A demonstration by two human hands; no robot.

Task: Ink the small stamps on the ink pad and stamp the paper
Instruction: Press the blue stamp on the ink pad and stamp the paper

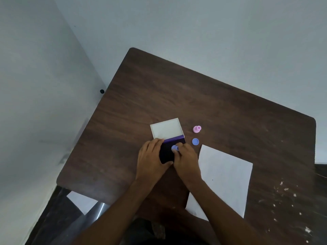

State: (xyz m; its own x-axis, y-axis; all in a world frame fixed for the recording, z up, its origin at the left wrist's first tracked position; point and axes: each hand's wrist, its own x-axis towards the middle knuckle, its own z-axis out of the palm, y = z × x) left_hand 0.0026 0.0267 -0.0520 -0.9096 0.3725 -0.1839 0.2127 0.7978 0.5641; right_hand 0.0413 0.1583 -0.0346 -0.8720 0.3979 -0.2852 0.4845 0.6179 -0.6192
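Observation:
The ink pad (166, 152) lies open on the brown table, its dark purple pad toward me and its white lid (166, 128) folded back behind it. My left hand (150, 160) holds the pad's left side, fingers curled over its edge. My right hand (186, 160) pinches a small blue stamp (174, 148) and presses it down onto the pad. A pink stamp (197, 129) stands to the right of the lid. A blue cap (195, 141) lies just below it. A white sheet of paper (224, 177) lies to the right of my hands.
The table (177, 96) ends at a rounded left edge close to a pale wall. White crumbs (284, 195) are scattered over its right near corner. A metal leg and a white patch of floor (83, 202) show below the left edge.

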